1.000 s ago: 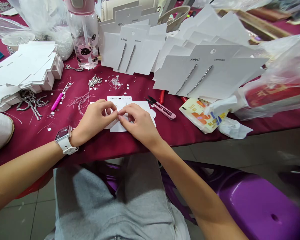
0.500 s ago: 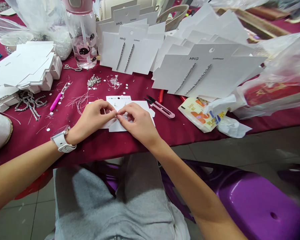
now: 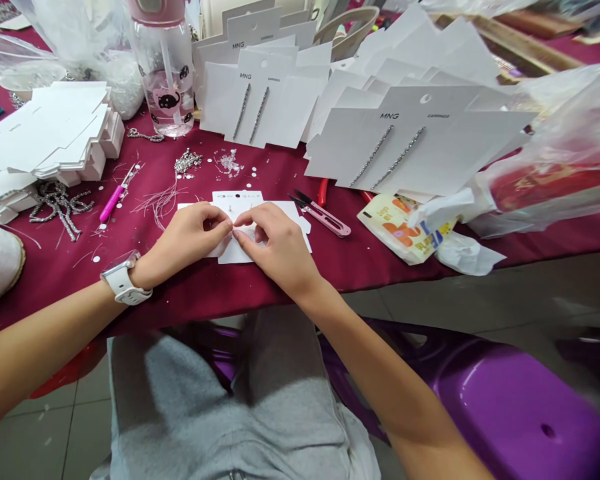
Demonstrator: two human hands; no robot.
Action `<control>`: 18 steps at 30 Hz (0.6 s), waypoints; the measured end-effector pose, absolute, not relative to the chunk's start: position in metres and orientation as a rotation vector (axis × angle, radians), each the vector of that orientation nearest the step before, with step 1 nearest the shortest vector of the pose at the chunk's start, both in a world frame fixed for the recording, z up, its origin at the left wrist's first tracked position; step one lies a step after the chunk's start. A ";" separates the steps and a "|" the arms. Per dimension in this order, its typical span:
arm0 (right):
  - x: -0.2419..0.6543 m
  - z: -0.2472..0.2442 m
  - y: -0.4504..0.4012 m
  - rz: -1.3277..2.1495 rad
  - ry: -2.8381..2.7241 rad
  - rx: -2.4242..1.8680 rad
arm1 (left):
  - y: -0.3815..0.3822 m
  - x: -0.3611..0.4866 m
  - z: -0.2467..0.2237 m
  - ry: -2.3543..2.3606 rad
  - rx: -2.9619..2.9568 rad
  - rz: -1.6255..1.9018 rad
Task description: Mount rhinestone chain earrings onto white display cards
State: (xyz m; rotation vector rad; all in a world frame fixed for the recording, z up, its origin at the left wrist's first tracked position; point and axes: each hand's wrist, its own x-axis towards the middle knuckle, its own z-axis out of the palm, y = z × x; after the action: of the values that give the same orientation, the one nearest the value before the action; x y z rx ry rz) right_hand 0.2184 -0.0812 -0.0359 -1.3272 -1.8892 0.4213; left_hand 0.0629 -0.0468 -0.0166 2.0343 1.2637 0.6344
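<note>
**White earring card pinched between two hands at the table edge**

White earring card point(image 3: 237, 203) lying flat on a maroon tablecloth point(image 3: 200, 293), with a wider white die-cut sheet point(image 3: 285, 217) under it or joined to it, hard to tell behind the hands. Probably very light and thin paper, fairly stiff while flat but quick to crease. Best taken by the outer edges, clear of the small punched holes near the top of the card.

Left hand point(image 3: 183, 235) on the near-left part of the card, right hand point(image 3: 277, 243) on the near-right part. Fingers curled inward and fingertips point(image 3: 233, 228) of both hands close together over the card's middle, in a tight pinch. Whether clamped on the paper or on some fine strand, too small and too hidden to tell.

Just left of the card, fine clear filaments point(image 3: 160, 200) and a pink-handled tool point(image 3: 113, 203); farther left, a tangle of rhinestone chain point(image 3: 60, 203). Just right of the card, pink-handled thread snips point(image 3: 325, 219), with red-handled pliers point(image 3: 323, 192) directly behind them. Beyond the card, upright MNG earring cards point(image 3: 275, 100), each with two rhinestone strips point(image 3: 243, 110). Near-left of the card, a white smartwatch point(image 3: 123, 283) on the left wrist.
</note>
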 end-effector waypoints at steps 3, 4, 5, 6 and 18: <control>0.218 -0.038 -0.082 0.333 -1.916 -1.299 | -0.046 0.063 -0.016 1.267 2.013 0.632; 0.218 -0.039 -0.083 0.302 -1.926 -1.291 | -0.046 0.062 -0.016 1.270 2.010 0.632; 0.218 -0.039 -0.083 0.270 -1.939 -1.284 | -0.046 0.062 -0.016 1.272 2.009 0.630; 0.218 -0.040 -0.084 0.239 -1.953 -1.282 | -0.046 0.062 -0.016 1.274 2.009 0.632; 0.213 -0.038 -0.087 -0.042 -2.074 -1.380 | -0.047 0.063 -0.014 1.274 2.002 0.658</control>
State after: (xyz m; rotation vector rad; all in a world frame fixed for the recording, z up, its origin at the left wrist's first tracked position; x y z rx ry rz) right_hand 0.2129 -0.0867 -0.0379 -1.3802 -2.0735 -0.0418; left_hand 0.0628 -0.0467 -0.0145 2.0019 1.2743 0.6584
